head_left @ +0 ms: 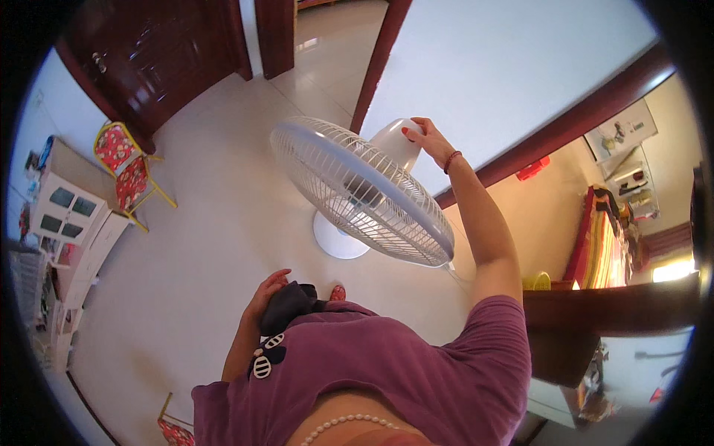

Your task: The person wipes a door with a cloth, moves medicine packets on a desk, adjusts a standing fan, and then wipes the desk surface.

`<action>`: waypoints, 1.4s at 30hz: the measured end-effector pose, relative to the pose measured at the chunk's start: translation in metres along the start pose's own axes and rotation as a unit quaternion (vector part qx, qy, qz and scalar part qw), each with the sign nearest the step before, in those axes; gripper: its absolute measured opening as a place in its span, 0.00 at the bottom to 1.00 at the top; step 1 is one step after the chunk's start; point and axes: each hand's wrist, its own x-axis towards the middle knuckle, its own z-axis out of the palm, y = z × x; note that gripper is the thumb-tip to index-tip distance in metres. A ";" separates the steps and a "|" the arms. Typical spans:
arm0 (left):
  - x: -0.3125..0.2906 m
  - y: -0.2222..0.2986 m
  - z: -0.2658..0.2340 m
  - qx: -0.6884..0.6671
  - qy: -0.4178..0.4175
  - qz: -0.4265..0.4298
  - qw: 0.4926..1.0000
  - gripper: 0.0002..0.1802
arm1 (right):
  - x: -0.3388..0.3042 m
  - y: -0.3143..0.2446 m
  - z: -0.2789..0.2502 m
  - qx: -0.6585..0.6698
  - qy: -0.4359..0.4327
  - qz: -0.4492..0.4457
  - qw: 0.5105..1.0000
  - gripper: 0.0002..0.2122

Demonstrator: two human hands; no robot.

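A white and pale grey standing fan (349, 182) is in front of me, its wire cage tilted and its round base (338, 236) on the floor. My right hand (431, 141) grips the white motor housing (398, 140) behind the cage, fingers curled over its top. Low at my left side, my left hand (268, 293) is beside a bunched black cloth (288, 306) and appears to hold it; the cloth partly hides the palm. A cord leaves the fan near the cage's lower right edge.
A folding chair with red patterned fabric (130, 167) and a white cabinet (71, 212) stand at the left. A dark wooden door (156, 56) is at the far left. A wall with dark red trim (483, 82) rises close behind the fan. A striped bed (601, 241) shows through the right doorway.
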 end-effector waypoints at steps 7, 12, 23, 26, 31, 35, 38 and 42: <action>0.033 -0.002 0.022 0.029 -0.055 -0.055 0.997 0.28 | 0.004 0.010 0.006 0.081 0.075 -0.022 0.994 0.27; 0.087 -0.017 0.060 -0.128 0.000 -0.142 0.982 0.26 | 0.012 0.000 0.005 -0.097 0.077 -0.056 0.991 0.28; 0.243 -0.078 0.081 -0.224 -0.148 -0.105 0.957 0.36 | -0.006 -0.019 -0.021 -0.157 0.007 -0.147 0.977 0.11; 0.269 -0.069 0.093 -0.256 -0.159 -0.090 0.949 0.36 | -0.009 -0.018 -0.031 -0.124 0.001 -0.112 0.986 0.10; 0.281 -0.071 0.104 -0.291 -0.159 -0.080 0.940 0.36 | -0.014 -0.014 -0.044 -0.068 -0.013 -0.110 0.992 0.10; 0.280 -0.069 0.104 -0.294 -0.160 -0.082 0.939 0.36 | -0.017 -0.018 -0.044 -0.086 -0.006 -0.067 0.994 0.09; 0.275 -0.063 0.100 -0.290 -0.157 -0.084 0.940 0.36 | -0.015 -0.009 -0.048 -0.050 -0.015 -0.047 0.998 0.09; 0.265 -0.052 0.095 -0.280 -0.152 -0.087 0.944 0.37 | -0.019 -0.010 -0.047 -0.040 -0.020 -0.001 0.999 0.10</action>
